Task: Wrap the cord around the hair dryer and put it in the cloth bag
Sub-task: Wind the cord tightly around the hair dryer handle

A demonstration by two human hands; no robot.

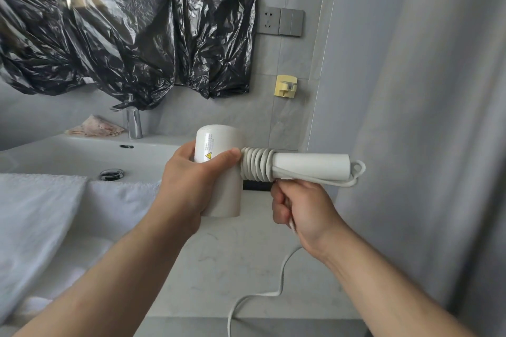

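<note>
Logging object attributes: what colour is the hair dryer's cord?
White, like the hair dryer it wraps; the cord shows best in the head view.

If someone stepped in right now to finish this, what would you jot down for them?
Left hand grips the white plastic hair dryer by its barrel. Right hand grips the white cord just under the handle.
Done: several turns coiled round the handle by the barrel.
Left: wind the loose length trailing over the grey counter, then bag it; no cloth bag in view.
</note>
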